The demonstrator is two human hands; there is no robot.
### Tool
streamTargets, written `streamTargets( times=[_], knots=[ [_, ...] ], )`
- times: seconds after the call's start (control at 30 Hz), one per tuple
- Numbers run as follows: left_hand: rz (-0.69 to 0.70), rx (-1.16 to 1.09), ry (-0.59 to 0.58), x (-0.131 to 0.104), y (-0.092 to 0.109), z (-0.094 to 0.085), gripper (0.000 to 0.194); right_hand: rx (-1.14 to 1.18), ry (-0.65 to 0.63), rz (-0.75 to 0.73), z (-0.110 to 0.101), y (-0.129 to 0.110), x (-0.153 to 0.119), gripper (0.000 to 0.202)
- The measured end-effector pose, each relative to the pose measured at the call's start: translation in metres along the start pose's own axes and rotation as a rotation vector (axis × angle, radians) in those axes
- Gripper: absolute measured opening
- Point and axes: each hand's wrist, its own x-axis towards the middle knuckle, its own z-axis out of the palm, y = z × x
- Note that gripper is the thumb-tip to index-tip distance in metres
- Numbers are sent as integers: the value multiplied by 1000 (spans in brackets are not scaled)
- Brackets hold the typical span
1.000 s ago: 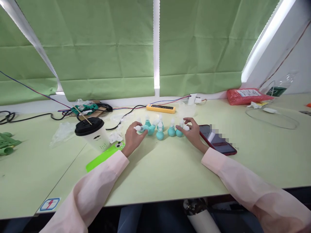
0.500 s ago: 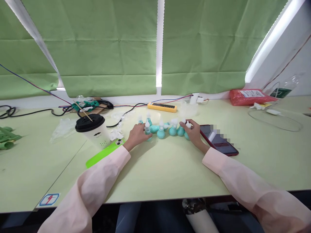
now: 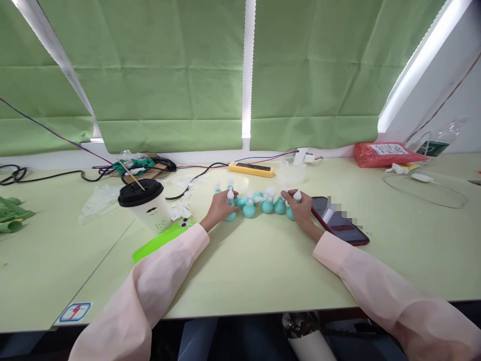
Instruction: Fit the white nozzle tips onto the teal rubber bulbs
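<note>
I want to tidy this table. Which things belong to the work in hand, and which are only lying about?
Work in hand:
teal bottles with white tips
left hand, at one
right hand, at another

Apparently lying about:
lidded cup
green phone
red-edged phone
red packet
yellow strip

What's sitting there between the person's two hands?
Between the left hand and the right hand, the head view shows several turquoise bottles, some of them standing upright on the table.
</note>
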Motion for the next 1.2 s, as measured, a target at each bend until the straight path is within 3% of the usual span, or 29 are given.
streamTargets(
  times=[0.13, 0.33, 0.5, 0.67, 0.97, 1.2],
  knots=[
    [-34, 61, 6, 3, 1, 5, 42, -7, 4, -7, 0, 0, 0, 35],
    [-78, 155, -22, 5, 5, 8, 20, -20, 5, -19, 0, 3, 1, 36],
    [-104, 213, -3, 0, 9, 3, 28, -28, 18, -16, 1, 7, 2, 37],
    [-151, 239, -26, -1, 9, 2, 24, -52, 0, -13, 1, 7, 1, 40],
    [-139, 258, -10, 0, 4, -1, 35, -41, -60, -56, 0, 5, 0, 29],
    [-157, 289, 4, -2, 3, 0, 21, -22, -85, -77, 0, 3, 0, 29]
  ],
)
